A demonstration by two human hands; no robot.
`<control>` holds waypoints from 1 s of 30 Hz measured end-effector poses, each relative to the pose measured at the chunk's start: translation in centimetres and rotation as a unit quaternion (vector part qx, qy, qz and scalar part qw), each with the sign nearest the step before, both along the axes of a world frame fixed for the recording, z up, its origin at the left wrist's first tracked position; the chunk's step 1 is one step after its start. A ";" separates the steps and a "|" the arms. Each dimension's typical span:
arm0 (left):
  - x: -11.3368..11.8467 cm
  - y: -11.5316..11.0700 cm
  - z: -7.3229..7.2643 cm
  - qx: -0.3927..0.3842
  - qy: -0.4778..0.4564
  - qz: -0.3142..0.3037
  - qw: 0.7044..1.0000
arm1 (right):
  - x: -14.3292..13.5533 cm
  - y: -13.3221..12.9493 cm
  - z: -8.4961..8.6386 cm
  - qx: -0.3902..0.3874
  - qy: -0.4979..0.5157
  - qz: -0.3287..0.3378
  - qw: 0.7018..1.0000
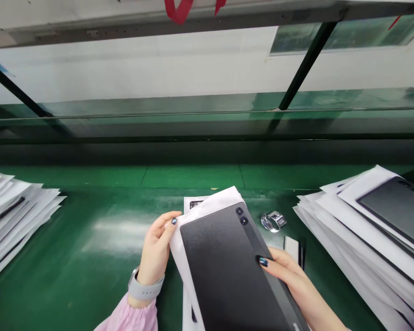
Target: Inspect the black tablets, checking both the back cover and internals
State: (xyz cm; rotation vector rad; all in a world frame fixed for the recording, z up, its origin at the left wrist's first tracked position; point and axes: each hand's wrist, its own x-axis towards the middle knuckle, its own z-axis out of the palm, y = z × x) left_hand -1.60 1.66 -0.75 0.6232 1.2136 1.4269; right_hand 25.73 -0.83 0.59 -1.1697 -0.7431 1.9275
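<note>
your left hand (pixel 155 252) pinches the white sheet (pixel 215 202) by its edge; your right hand (pixel 289 272) grips the dark tablet (pixel 224 266) over it.

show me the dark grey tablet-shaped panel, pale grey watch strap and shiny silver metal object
Dark grey tablet-shaped panel (pixel 230 276): head view, middle of its face
Pale grey watch strap (pixel 146 288): head view, outer band
Shiny silver metal object (pixel 276 220): head view, its middle
</note>
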 end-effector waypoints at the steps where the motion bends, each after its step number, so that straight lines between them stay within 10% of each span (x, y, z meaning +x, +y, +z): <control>1: -0.1 0.1 -0.1 0.006 0.000 0.008 1.000 | 0.0 0.0 0.2 -0.012 0.017 -0.004 1.000; 10: -1.1 0.6 0.6 0.037 -0.078 0.029 0.996 | 0.1 0.3 0.8 -0.020 0.040 0.031 0.999; 17: -0.5 0.2 0.8 -0.059 -0.076 -0.101 0.990 | 0.3 0.1 1.3 -0.016 0.045 0.024 0.999; 24: -0.4 0.3 0.6 -0.025 -0.042 0.006 0.999 | -0.1 0.3 0.5 0.011 0.042 0.041 0.998; 30: 0.0 -0.9 -0.5 0.018 -0.169 -0.245 0.954 | -0.1 0.3 0.3 -0.021 0.043 -0.063 0.997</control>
